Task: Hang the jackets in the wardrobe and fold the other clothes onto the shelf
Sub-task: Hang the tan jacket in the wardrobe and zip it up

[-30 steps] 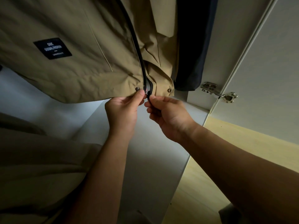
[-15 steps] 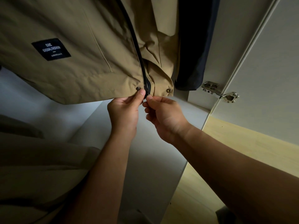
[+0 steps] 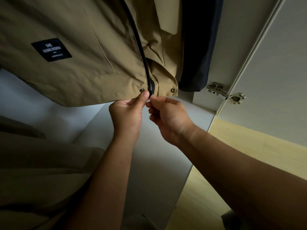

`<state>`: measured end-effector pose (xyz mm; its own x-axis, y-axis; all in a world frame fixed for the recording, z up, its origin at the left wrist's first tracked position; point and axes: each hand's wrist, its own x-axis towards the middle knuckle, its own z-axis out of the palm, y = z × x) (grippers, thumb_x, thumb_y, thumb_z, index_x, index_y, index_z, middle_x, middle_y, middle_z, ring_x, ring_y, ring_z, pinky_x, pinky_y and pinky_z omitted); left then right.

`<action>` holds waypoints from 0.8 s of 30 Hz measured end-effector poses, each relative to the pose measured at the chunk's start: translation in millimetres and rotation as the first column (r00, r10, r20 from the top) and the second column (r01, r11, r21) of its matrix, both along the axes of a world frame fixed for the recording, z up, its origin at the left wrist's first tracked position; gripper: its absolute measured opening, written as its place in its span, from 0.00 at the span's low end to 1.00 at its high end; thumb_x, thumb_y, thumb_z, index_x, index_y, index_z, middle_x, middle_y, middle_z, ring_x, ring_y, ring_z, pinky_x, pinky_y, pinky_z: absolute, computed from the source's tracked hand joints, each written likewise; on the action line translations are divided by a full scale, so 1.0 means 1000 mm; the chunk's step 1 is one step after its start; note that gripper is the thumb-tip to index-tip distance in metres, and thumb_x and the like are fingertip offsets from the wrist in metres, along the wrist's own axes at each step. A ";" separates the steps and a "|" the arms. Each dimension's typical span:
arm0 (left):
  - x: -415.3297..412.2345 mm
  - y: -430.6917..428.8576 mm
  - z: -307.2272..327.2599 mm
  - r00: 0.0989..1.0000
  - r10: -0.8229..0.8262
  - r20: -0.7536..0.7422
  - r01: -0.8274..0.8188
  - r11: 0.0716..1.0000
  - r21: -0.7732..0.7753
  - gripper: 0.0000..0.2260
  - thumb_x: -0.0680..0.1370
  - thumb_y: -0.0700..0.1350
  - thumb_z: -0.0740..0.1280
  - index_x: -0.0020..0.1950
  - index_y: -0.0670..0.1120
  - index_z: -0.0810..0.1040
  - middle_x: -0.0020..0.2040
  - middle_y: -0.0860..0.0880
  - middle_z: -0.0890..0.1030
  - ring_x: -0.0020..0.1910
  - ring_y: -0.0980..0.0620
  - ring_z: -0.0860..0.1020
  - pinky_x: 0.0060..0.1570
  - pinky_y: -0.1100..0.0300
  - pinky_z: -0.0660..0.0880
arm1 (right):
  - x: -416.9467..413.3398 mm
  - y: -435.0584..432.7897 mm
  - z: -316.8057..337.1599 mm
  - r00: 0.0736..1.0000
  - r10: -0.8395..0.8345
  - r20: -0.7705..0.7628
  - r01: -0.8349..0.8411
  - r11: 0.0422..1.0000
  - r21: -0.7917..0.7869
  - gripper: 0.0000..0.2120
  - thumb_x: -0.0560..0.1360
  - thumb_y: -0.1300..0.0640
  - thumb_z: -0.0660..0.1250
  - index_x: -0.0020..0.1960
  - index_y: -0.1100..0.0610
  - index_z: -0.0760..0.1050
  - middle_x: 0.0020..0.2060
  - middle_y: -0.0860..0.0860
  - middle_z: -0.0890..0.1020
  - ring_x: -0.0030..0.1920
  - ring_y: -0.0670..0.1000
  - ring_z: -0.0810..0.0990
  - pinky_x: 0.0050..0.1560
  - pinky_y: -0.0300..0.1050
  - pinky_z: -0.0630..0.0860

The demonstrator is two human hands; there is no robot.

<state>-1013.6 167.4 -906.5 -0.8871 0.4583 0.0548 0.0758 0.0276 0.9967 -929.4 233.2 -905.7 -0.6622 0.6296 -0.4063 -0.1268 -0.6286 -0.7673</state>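
Observation:
A tan jacket (image 3: 93, 52) with a black label hangs inside the wardrobe, filling the upper left. Its black zipper (image 3: 152, 84) runs down the front to the hem, flanked by two metal snaps. My left hand (image 3: 127, 113) pinches the hem just left of the zipper's bottom end. My right hand (image 3: 167, 115) pinches the zipper end from the right. Thumbs and fingertips of both hands meet at the zipper base. A dark navy garment (image 3: 199, 44) hangs to the right of the jacket.
The white wardrobe floor (image 3: 149, 163) lies below my hands. An open wardrobe door (image 3: 274, 72) with a metal hinge (image 3: 232, 97) stands at the right. Pale wooden flooring (image 3: 232, 155) shows beyond. Beige fabric (image 3: 41, 171) fills the lower left.
Both hands have stayed at the jacket's hem, with the fingertips drawn a little closer together around the zipper's bottom end. The jacket hangs as before.

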 end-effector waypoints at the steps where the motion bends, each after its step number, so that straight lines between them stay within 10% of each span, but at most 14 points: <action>1: 0.000 0.000 0.000 1.000 -0.016 -0.021 0.016 1.000 -0.007 0.07 0.75 0.44 0.76 0.44 0.40 0.87 0.39 0.46 0.87 0.44 0.46 0.86 0.51 0.50 0.82 | 0.000 0.001 0.000 1.000 -0.009 0.001 0.009 1.000 -0.006 0.07 0.80 0.58 0.69 0.43 0.57 0.82 0.36 0.50 0.83 0.34 0.46 0.77 0.40 0.42 0.75; 16: -0.005 -0.006 0.003 0.981 0.031 -0.193 -0.032 0.999 -0.003 0.04 0.76 0.45 0.75 0.44 0.54 0.85 0.46 0.52 0.87 0.51 0.51 0.84 0.57 0.49 0.79 | -0.004 0.000 -0.002 1.000 0.020 0.013 -0.019 0.997 -0.075 0.05 0.79 0.58 0.70 0.45 0.58 0.82 0.37 0.52 0.83 0.35 0.49 0.77 0.39 0.43 0.75; 24: -0.011 -0.009 0.002 0.885 -0.038 -0.464 -0.083 0.968 -0.238 0.14 0.78 0.49 0.72 0.42 0.37 0.83 0.39 0.46 0.84 0.39 0.53 0.80 0.41 0.69 0.71 | -0.002 0.001 0.003 0.999 0.023 -0.049 -0.032 0.977 -0.211 0.05 0.79 0.59 0.70 0.46 0.59 0.83 0.36 0.52 0.81 0.34 0.47 0.77 0.39 0.41 0.76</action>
<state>-1024.8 157.9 -904.2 -0.7979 0.4911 0.3495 0.5215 0.2716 0.8089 -931.1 234.4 -902.9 -0.6992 0.5142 -0.4967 -0.1395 -0.7795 -0.6106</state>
